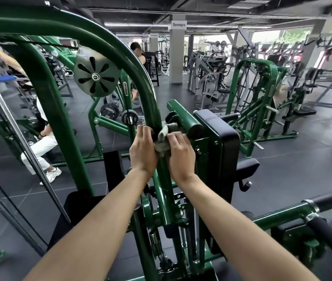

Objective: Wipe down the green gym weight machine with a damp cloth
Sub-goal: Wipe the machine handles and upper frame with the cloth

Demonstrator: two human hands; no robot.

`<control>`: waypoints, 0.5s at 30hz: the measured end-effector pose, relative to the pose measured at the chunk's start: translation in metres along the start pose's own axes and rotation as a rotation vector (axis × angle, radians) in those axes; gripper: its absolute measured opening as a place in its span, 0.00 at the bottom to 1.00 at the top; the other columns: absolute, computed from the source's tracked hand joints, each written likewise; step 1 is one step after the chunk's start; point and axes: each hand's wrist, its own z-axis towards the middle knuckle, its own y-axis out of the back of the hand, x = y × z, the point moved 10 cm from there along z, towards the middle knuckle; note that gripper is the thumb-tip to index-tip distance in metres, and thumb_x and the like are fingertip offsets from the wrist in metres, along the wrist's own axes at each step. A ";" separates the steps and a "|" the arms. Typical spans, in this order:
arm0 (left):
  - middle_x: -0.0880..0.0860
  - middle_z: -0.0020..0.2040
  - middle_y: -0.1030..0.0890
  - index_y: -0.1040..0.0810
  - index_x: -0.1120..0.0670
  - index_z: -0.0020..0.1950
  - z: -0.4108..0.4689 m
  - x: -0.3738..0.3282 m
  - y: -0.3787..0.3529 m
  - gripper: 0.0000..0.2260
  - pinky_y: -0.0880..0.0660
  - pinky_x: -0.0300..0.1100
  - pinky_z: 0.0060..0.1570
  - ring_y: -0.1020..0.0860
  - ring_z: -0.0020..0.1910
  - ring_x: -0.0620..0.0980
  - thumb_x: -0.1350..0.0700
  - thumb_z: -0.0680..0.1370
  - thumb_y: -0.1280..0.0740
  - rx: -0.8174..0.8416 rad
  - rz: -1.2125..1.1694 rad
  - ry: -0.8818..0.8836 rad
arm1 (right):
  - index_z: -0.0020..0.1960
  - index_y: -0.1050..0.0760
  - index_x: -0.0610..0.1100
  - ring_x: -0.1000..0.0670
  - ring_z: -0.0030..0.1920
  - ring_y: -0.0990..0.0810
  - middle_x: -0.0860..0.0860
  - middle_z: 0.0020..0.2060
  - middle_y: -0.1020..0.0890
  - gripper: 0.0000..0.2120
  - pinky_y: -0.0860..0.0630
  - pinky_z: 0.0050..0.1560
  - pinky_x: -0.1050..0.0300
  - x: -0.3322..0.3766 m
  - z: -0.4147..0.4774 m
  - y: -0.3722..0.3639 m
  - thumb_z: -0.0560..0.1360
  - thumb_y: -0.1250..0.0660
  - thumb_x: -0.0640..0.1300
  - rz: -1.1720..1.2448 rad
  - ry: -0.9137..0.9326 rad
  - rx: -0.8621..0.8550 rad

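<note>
Your two hands meet at the curved green frame tube (151,102) of the weight machine, where it comes down beside the black back pad (221,138). Your left hand (143,152) has its fingers curled round the left side of the tube and over one end of the grey cloth (164,138). Your right hand (180,157) pinches the other end of the cloth, its fingers bent over the bunched fabric. The cloth wraps round the tube between your hands and is pressed against the paint; part of it is hidden under your fingers. Just behind the cloth, a short green bar (183,116) sticks out toward you at an angle. Up and to the left of your hands, a grey pulley wheel (94,75) hangs inside the frame. A mirror (9,110) along the left side reflects a person in white trousers. Further green machines (258,102) stand well apart on the dark floor at the right.
</note>
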 end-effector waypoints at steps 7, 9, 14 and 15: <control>0.53 0.52 0.25 0.28 0.58 0.53 -0.004 0.004 -0.002 0.10 0.33 0.46 0.37 0.23 0.44 0.56 0.56 0.81 0.29 -0.063 -0.019 -0.008 | 0.56 0.20 0.38 0.39 0.56 0.24 0.42 0.56 0.19 0.15 0.21 0.54 0.45 -0.010 -0.026 -0.029 0.70 0.28 0.31 -0.073 -0.052 -0.018; 0.52 0.52 0.25 0.29 0.57 0.53 -0.005 0.006 -0.002 0.11 0.31 0.46 0.37 0.23 0.44 0.54 0.53 0.81 0.29 -0.072 -0.029 -0.001 | 0.54 0.19 0.38 0.39 0.57 0.22 0.42 0.54 0.18 0.13 0.20 0.56 0.44 -0.011 -0.032 -0.035 0.70 0.29 0.31 -0.131 -0.010 0.031; 0.53 0.52 0.24 0.28 0.58 0.53 -0.010 0.009 -0.006 0.11 0.29 0.47 0.38 0.22 0.44 0.55 0.53 0.81 0.29 -0.052 -0.019 0.016 | 0.51 0.18 0.39 0.39 0.56 0.20 0.43 0.52 0.18 0.15 0.18 0.53 0.45 -0.006 -0.037 -0.048 0.65 0.24 0.33 -0.325 0.137 0.205; 0.53 0.52 0.24 0.28 0.57 0.53 -0.010 0.009 -0.007 0.10 0.29 0.47 0.38 0.22 0.44 0.55 0.54 0.81 0.29 -0.040 -0.015 0.018 | 0.50 0.18 0.40 0.40 0.56 0.20 0.43 0.51 0.18 0.15 0.18 0.52 0.45 -0.005 -0.034 -0.048 0.65 0.23 0.33 -0.354 0.181 0.225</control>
